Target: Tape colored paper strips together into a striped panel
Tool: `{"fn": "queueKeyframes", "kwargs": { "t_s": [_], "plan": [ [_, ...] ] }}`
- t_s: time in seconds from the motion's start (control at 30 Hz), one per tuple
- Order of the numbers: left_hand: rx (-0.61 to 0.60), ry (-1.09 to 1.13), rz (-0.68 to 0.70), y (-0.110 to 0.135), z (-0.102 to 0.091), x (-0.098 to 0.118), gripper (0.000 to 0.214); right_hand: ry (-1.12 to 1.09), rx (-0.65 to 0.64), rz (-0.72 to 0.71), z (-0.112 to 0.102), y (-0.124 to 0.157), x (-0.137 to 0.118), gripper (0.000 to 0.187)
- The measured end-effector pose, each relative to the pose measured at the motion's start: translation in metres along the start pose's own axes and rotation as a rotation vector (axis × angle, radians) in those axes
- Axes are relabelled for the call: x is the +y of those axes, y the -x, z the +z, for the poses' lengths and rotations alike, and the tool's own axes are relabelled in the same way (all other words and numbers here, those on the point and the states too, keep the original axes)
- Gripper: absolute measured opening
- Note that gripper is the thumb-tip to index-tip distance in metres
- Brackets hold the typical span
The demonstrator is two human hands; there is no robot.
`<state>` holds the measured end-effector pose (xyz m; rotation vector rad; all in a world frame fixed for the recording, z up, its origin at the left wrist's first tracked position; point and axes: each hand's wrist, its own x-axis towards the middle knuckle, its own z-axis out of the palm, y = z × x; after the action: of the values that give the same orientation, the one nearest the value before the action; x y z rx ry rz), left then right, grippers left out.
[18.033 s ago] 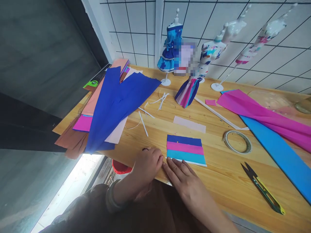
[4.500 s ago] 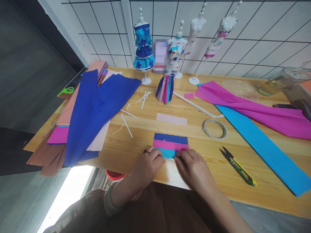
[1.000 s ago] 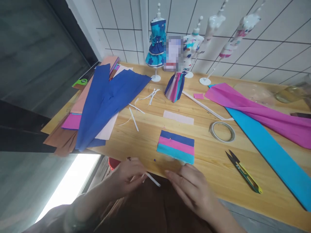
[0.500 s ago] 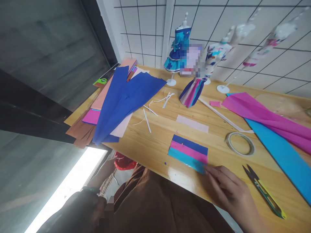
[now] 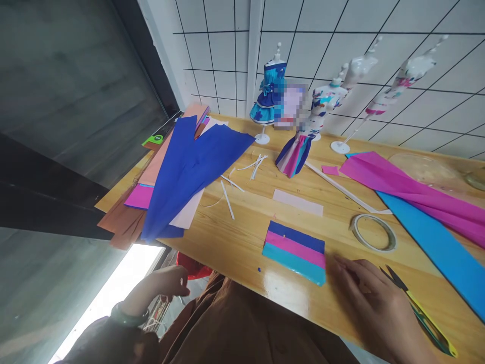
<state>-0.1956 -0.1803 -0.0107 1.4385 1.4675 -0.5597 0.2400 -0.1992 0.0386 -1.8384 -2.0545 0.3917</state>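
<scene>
left hand (image 5: 172,281) at 8 o'clock of striped panel (image 5: 294,252), curled, cannot tell if holding, right hand (image 5: 375,292) at 4 o'clock, released, snips (image 5: 432,320) just beyond

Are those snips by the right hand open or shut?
Open: the snips' two dark tips stand apart. The right hand blocks part of one blade.

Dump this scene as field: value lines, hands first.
left hand: past table edge, near bin; contents unclear
right hand: between striped piece and snips; contents unclear
striped piece: on table; navy, pink, turquoise bands
snips: blades apart; contact with right hand unclear
tape: roll lying on its side face
mannequins: four, at back
</scene>
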Motion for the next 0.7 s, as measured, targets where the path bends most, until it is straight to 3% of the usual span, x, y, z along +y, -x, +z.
{"fn": "queueKeyframes", "kwargs": {
  "t_s": [0.07, 0.13, 0.17, 0.2, 0.27, 0.33, 0.4, 0.47, 0.57, 0.7],
  "plan": [
    [-0.247, 0.128, 0.146, 0.026, -0.018, 0.030, 0.019, 0.011, 0.017, 0.024, -0.002, -0.005, -0.001, 0.026],
    [-0.292, 0.209, 0.311, 0.044, -0.042, 0.061, 0.029, 0.011, 0.035, 0.018, -0.002, -0.009, -0.003, 0.027],
    [-0.209, 0.217, 0.398, 0.047, -0.056, 0.076, 0.029, 0.006, 0.040, -0.001, -0.001, -0.010, -0.004, 0.028],
    [-0.039, 0.193, 0.486, 0.045, -0.070, 0.092, 0.027, -0.001, 0.043, -0.024, 0.000, -0.012, -0.006, 0.028],
    [0.427, 0.116, 0.580, 0.028, -0.098, 0.124, 0.028, -0.010, 0.047, -0.073, 0.001, -0.013, -0.009, 0.027],
    [0.721, 0.049, 0.559, -0.003, -0.125, 0.157, 0.036, -0.011, 0.061, -0.105, 0.001, -0.013, -0.012, 0.025],
    [0.896, -0.042, 0.483, -0.040, -0.149, 0.190, 0.045, -0.005, 0.079, -0.122, 0.001, -0.011, -0.012, 0.022],
    [0.999, -0.142, 0.352, -0.073, -0.170, 0.219, 0.057, 0.001, 0.111, -0.152, 0.000, -0.006, -0.009, 0.021],
    [0.971, -0.228, 0.162, -0.108, -0.188, 0.250, 0.068, 0.010, 0.157, -0.176, 0.000, 0.002, 0.002, 0.021],
    [0.982, -0.269, 0.148, -0.129, -0.190, 0.265, 0.034, 0.019, 0.173, -0.152, 0.002, 0.012, 0.017, 0.024]
  ]
}}
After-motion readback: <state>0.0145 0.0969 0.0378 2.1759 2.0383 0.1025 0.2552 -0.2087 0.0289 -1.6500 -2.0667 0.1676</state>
